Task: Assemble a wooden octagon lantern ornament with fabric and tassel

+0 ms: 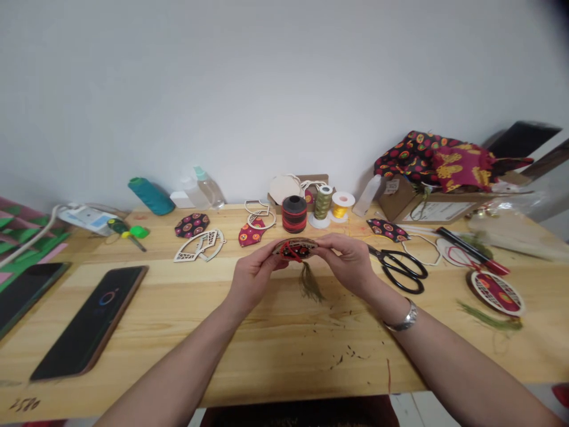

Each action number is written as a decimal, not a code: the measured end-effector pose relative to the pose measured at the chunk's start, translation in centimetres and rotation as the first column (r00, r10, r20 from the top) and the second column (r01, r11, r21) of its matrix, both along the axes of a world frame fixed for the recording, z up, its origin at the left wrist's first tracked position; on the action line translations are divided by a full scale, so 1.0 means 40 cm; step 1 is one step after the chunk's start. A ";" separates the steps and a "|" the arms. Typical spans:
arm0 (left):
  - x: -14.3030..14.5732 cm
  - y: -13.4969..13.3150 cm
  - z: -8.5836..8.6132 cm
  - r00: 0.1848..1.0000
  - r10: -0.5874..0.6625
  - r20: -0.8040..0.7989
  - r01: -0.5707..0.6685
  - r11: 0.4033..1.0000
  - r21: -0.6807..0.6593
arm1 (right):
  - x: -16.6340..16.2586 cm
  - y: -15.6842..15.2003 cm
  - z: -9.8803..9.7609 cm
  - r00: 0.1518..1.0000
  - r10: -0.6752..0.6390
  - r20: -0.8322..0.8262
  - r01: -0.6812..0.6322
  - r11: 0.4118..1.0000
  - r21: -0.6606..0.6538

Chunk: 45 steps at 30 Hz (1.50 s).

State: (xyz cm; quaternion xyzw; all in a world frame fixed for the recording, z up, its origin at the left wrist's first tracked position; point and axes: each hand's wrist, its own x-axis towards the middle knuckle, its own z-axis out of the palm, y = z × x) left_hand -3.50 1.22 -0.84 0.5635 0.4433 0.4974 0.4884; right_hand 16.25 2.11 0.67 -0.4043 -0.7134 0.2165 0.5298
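Observation:
Both my hands hold a small fan-shaped ornament (296, 249) above the middle of the wooden table (275, 350). It has a pale wooden frame, dark patterned cloth, a red cord on top and an olive tassel (310, 284) hanging below. My left hand (254, 274) pinches its left end. My right hand (349, 261), with a silver watch at the wrist, pinches its right end. Black scissors (402, 270) lie just right of my right hand.
A phone (91, 320) and a tablet (24, 293) lie at the left. Thread spools (294, 213), wooden fan frames (200, 245) and cloth pieces stand behind my hands. A finished ornament (495, 292), a red pen and a cardboard box (427, 204) with fabric sit at the right.

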 end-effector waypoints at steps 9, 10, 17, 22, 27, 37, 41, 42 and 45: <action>-0.004 0.000 -0.008 0.999 -0.022 -0.030 0.023 0.999 0.037 | 0.003 0.003 -0.008 1.000 0.007 0.011 -0.007 1.000 0.001; -0.005 0.000 -0.008 0.999 -0.023 -0.033 0.024 0.999 0.038 | 0.003 0.003 -0.009 1.000 0.007 0.015 -0.007 1.000 -0.001; -0.004 -0.004 -0.002 0.998 -0.029 -0.056 0.031 0.999 0.035 | 0.007 0.001 -0.014 0.999 0.004 0.039 -0.003 0.999 -0.037; 0.003 -0.003 0.015 0.996 -0.018 -0.086 0.016 0.999 -0.029 | 0.003 0.001 0.001 0.996 -0.056 0.071 0.067 0.985 -0.158; 0.003 -0.003 0.028 0.997 -0.082 0.003 0.081 0.978 -0.190 | 0.005 0.017 0.016 0.995 -0.038 -0.090 -0.013 0.859 -0.512; -0.008 0.015 0.015 0.985 -0.149 0.092 0.170 0.938 -0.304 | 0.013 0.026 0.016 0.928 0.004 -0.373 -0.292 0.629 -0.720; -0.008 0.018 0.007 0.989 -0.137 0.049 0.146 0.933 -0.329 | 0.011 0.027 0.008 0.931 -0.017 -0.364 -0.281 0.604 -0.746; -0.008 0.017 0.006 0.990 -0.135 0.044 0.142 0.930 -0.339 | 0.010 0.028 0.006 0.934 -0.019 -0.358 -0.275 0.602 -0.750; -0.006 0.015 0.007 0.991 -0.123 0.048 0.132 0.923 -0.362 | 0.008 0.027 0.004 0.938 -0.026 -0.345 -0.263 0.595 -0.760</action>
